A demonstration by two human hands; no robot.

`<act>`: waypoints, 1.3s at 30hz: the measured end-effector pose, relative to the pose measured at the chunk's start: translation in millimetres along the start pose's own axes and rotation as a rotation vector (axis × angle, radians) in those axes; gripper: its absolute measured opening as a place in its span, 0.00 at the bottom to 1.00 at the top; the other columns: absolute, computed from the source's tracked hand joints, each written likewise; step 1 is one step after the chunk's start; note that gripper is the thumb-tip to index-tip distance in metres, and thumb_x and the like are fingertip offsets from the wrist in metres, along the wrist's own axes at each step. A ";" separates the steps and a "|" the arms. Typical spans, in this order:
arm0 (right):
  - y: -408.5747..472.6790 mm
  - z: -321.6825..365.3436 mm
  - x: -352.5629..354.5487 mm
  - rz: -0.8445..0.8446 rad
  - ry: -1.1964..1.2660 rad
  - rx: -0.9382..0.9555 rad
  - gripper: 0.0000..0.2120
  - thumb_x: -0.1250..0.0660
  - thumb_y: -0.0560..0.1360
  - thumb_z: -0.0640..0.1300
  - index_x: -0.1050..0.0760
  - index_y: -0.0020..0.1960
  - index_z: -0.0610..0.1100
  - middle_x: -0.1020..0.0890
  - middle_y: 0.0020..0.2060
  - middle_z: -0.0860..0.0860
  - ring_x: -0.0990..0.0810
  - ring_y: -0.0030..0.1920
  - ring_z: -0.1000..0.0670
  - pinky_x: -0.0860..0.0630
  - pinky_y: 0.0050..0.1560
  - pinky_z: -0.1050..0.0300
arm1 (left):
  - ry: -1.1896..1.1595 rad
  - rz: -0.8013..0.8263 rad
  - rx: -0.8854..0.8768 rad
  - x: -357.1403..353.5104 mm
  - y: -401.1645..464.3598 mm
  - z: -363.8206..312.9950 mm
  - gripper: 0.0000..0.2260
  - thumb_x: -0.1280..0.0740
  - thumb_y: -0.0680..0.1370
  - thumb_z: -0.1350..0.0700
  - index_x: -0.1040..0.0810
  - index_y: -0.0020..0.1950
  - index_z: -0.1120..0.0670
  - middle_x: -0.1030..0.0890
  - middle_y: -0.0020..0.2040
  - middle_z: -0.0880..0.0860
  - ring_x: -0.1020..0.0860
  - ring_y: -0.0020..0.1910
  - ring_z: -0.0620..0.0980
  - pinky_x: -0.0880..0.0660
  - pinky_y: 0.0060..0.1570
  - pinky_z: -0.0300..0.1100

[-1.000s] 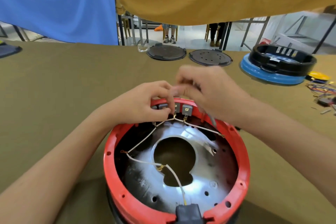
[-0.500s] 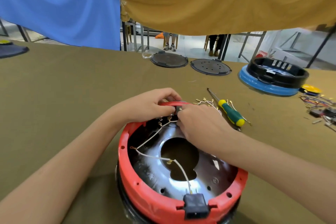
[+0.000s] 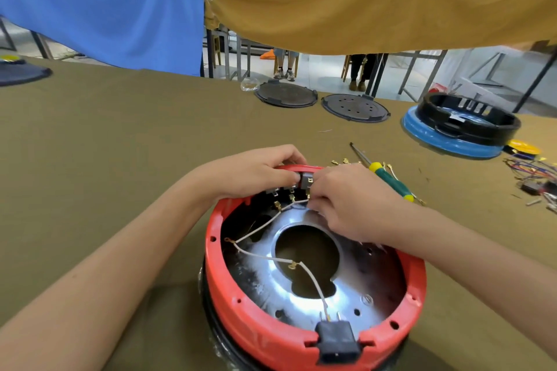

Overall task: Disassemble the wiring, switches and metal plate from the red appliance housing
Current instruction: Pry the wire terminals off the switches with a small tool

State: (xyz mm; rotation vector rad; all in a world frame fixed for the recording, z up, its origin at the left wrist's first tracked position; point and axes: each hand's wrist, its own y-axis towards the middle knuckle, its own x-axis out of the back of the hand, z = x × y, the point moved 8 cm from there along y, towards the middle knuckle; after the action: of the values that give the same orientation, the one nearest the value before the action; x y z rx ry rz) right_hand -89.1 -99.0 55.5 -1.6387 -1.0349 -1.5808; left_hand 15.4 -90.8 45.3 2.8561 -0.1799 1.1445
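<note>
My left hand (image 3: 259, 172) grips the far rim of the red housing (image 3: 271, 331), fingers curled over the switches (image 3: 303, 182). My right hand (image 3: 346, 199) pinches a white wire (image 3: 256, 229) terminal just below them, above the metal plate (image 3: 301, 295).

Red housing (image 3: 262, 331) upturned, white wires (image 3: 256, 230) on plate (image 3: 271, 277), switches (image 3: 304, 182) at far rim

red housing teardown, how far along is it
Early on. Done: loose brass-tipped wires lie on the table beside the yellow-and-green screwdriver. In hand: the left hand and right hand work at the grey switches on the far rim of the round red plastic housing. Left: the white wires, shiny metal plate and black power socket remain inside.
</note>
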 end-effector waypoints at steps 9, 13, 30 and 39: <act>-0.3 7.7 4.1 -0.025 -0.004 0.069 0.12 0.40 0.80 0.50 0.21 0.47 0.45 0.19 0.49 0.49 0.21 0.49 0.41 0.25 0.50 0.46 | 0.168 0.008 -0.021 -1.8 2.1 -4.0 0.09 0.40 0.83 0.48 0.26 0.58 0.51 0.20 0.53 0.51 0.22 0.53 0.52 0.27 0.59 0.54; 0.0 1.5 4.7 -0.017 0.081 0.040 0.12 0.37 0.78 0.48 0.21 0.42 0.42 0.19 0.40 0.45 0.23 0.45 0.40 0.27 0.48 0.46 | 0.204 0.000 -0.004 -1.8 3.0 -4.1 0.09 0.40 0.83 0.46 0.27 0.57 0.50 0.20 0.52 0.50 0.23 0.52 0.50 0.27 0.59 0.52; -2.0 1.8 7.6 -0.036 0.156 0.099 0.11 0.36 0.77 0.45 0.19 0.41 0.41 0.19 0.39 0.47 0.23 0.42 0.43 0.28 0.48 0.46 | 0.254 -0.008 -0.013 -2.0 4.3 -1.8 0.08 0.42 0.84 0.46 0.28 0.55 0.49 0.20 0.51 0.49 0.23 0.51 0.49 0.27 0.57 0.51; -7.3 -1.8 8.0 -0.041 0.307 0.121 0.08 0.32 0.75 0.43 0.19 0.39 0.42 0.19 0.35 0.51 0.22 0.39 0.48 0.26 0.45 0.51 | 0.228 -0.019 -0.006 -1.6 4.9 0.1 0.07 0.41 0.83 0.46 0.28 0.54 0.48 0.21 0.49 0.48 0.24 0.47 0.47 0.28 0.50 0.43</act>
State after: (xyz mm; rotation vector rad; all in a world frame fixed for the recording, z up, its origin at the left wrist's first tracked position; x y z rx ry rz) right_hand -96.5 -96.0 63.1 -1.2545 -0.9834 -1.6971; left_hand 13.6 -95.5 44.1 2.6876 -0.1438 1.4497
